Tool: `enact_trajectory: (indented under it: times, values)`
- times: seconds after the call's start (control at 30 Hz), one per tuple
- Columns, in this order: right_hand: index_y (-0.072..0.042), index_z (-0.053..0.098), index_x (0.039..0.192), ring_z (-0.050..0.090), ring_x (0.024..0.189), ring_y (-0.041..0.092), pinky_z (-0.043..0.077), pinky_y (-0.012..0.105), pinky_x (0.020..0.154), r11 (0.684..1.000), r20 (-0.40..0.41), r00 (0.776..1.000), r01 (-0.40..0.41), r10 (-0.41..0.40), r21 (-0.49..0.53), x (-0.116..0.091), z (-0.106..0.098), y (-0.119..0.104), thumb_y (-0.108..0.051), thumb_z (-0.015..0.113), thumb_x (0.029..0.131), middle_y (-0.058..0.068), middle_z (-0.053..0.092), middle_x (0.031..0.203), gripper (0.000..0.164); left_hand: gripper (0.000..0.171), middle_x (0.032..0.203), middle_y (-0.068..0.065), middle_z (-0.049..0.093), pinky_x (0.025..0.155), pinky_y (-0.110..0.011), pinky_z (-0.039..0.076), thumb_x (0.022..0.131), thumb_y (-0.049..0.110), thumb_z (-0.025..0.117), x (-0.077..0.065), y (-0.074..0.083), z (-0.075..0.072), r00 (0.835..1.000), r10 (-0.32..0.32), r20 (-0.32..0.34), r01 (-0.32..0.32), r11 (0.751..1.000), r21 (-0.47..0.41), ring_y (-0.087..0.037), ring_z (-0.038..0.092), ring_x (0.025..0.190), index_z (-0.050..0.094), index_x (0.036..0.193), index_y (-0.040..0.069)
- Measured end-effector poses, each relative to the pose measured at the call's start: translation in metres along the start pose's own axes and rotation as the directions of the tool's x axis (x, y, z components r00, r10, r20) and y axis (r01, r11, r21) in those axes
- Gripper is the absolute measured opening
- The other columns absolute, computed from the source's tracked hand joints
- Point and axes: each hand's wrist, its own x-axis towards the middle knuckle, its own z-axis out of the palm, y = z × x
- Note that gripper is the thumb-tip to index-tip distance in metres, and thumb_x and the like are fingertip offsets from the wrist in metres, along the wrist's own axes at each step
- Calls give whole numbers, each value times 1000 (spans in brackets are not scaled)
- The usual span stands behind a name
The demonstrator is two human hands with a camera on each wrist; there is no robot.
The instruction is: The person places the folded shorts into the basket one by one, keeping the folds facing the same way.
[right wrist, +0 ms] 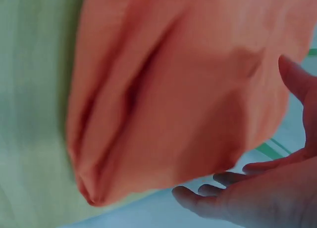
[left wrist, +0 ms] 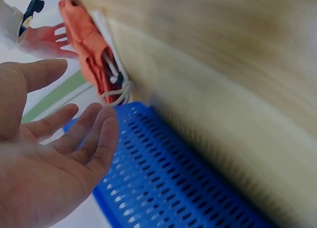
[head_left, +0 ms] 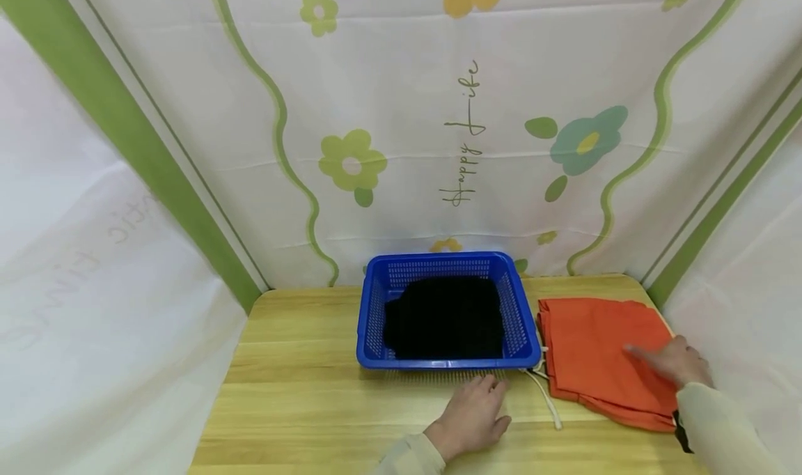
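Observation:
A folded orange garment (head_left: 601,353) with white drawstrings (head_left: 548,398) lies at the right of the wooden table. At its right edge is my right hand (head_left: 679,362), thumb over the cloth and fingers loosely extended; in the right wrist view the hand (right wrist: 267,188) holds nothing. My left hand (head_left: 471,416) hovers in front of the blue basket (head_left: 447,364), its fingers relaxed and slightly bent, with nothing in them. Inside the basket lies a black cloth (head_left: 447,318). The left wrist view shows the left hand (left wrist: 59,144) beside the perforated basket wall (left wrist: 148,173).
Pale wooden tabletop (head_left: 288,377) stretches left of the basket. A white curtain (head_left: 401,113) with printed flowers hangs behind the table, and white sheets (head_left: 94,252) close both sides. The garment's drawstrings trail beside the basket's right front corner.

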Motion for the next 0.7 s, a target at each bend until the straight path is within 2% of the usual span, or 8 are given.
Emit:
enact_trajectory:
  times: [0.1, 0.17, 0.3, 0.43, 0.53, 0.6, 0.7]
  values:
    - [35, 3, 135, 33, 114, 70, 41, 71, 92, 999, 28, 999, -46, 45, 25, 3, 8, 6, -76, 59, 85, 58, 22, 127, 134, 50, 119, 3, 65, 88, -25, 52, 92, 40, 74, 1, 2, 8, 999, -26, 30, 29, 995, -98, -10, 62, 107, 62, 132, 14]
    - [34, 3, 136, 29, 117, 70, 39, 74, 92, 997, 11, 997, -72, 71, 41, 3, 13, 8, -73, 64, 84, 59, 20, 129, 134, 49, 125, 3, 64, 96, -27, 51, 94, 40, 72, 2, 3, 13, 996, -53, 67, 65, 979, -192, -12, 60, 117, 60, 134, 14]
    - [33, 3, 137, 26, 118, 71, 35, 79, 91, 993, -39, 993, -105, 107, 47, 2, 22, 6, -67, 71, 82, 59, 18, 130, 133, 52, 128, 5, 64, 105, -33, 46, 96, 41, 70, 5, 4, 23, 981, -110, 158, 160, 923, -349, -18, 54, 131, 57, 139, 14]
    - [31, -1, 141, 25, 120, 71, 32, 80, 92, 992, -52, 991, -118, 120, 48, 2, 25, 4, -66, 74, 79, 57, 18, 131, 137, 55, 121, 5, 66, 110, -33, 42, 96, 41, 69, 10, 6, 29, 964, -168, 207, 246, 861, -446, -17, 53, 131, 56, 141, 11]
    - [29, -5, 142, 23, 121, 71, 29, 81, 94, 992, -39, 993, -111, 113, 60, 2, 26, 4, -64, 77, 78, 56, 16, 133, 139, 56, 111, 4, 65, 103, -29, 46, 95, 38, 71, 14, 7, 33, 952, -216, 217, 301, 795, -526, -11, 58, 118, 56, 139, 7]
    - [28, -6, 142, 23, 121, 71, 26, 82, 94, 994, -33, 995, -93, 96, 65, 1, 26, 4, -60, 79, 78, 55, 16, 133, 138, 57, 108, 2, 63, 96, -28, 49, 94, 36, 72, 16, 9, 35, 941, -251, 226, 337, 741, -581, -9, 59, 109, 56, 139, 6]
    - [28, -4, 141, 25, 118, 72, 25, 83, 93, 997, -22, 998, -54, 55, 52, 0, 27, 4, -56, 82, 77, 55, 19, 131, 136, 59, 109, -3, 62, 87, -28, 53, 92, 32, 73, 18, 13, 40, 915, -311, 258, 402, 633, -662, -12, 61, 101, 53, 139, 2]
